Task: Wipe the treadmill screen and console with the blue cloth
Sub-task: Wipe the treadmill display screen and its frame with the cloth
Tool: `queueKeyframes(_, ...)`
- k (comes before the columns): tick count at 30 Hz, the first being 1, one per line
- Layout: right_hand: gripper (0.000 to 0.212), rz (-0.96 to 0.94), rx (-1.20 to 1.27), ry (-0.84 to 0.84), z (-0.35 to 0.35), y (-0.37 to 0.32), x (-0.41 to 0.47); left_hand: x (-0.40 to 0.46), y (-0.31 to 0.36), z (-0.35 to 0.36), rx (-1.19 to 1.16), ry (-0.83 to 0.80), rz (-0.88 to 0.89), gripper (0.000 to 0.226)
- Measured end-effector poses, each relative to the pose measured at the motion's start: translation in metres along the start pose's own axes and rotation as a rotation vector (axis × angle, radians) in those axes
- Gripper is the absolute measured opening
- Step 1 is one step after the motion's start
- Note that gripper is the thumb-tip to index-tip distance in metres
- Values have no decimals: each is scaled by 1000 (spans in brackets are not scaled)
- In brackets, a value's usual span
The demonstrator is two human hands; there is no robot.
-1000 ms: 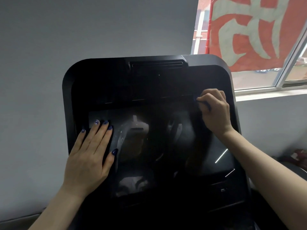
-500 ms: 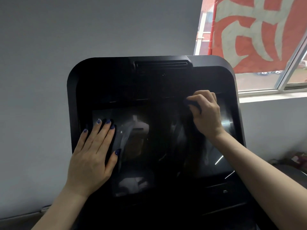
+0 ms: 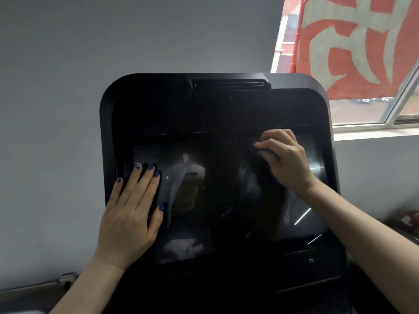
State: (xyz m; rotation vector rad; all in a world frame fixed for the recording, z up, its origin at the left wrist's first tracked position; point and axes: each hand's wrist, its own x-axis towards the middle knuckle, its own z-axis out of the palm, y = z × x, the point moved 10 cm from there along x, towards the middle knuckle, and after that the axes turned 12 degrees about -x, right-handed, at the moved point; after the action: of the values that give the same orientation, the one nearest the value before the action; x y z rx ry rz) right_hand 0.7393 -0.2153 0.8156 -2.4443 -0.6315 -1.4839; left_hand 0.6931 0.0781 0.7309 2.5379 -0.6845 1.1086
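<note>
Right hand with cloth further left

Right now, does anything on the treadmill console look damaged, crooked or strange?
Nothing stands out. The console shows no visible cracks, and the screen carries only reflections. The left hand rests flat on the screen's left edge; the right hand holds the dark cloth near the top.
</note>
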Motion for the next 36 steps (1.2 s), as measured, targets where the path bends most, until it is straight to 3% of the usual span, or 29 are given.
queueKeyframes(6, 5, 185, -33, 84, 8, 3, 16, 0, -2, 1, -7, -1, 3, 59)
queueKeyframes(13, 12, 20, 1, 35, 3, -6, 8, -6, -4, -1, -51, -10, -36, 60)
queueKeyframes(22, 7, 156, -16, 95, 13, -12, 23, -21, -9, 3, -37, 6, -78, 60)
queueKeyframes(28, 7, -45, 22, 4, 12, -26, 11, -24, -8, 3, -34, 6, -65, 59)
queueKeyframes(33, 7, 126, 14, 90, 19, -27, 27, -24, -8, 3, -24, 17, -56, 58)
queueKeyframes(36, 6, 7, 26, 36, 23, -43, 18, -23, -7, 3, -19, 24, -55, 58)
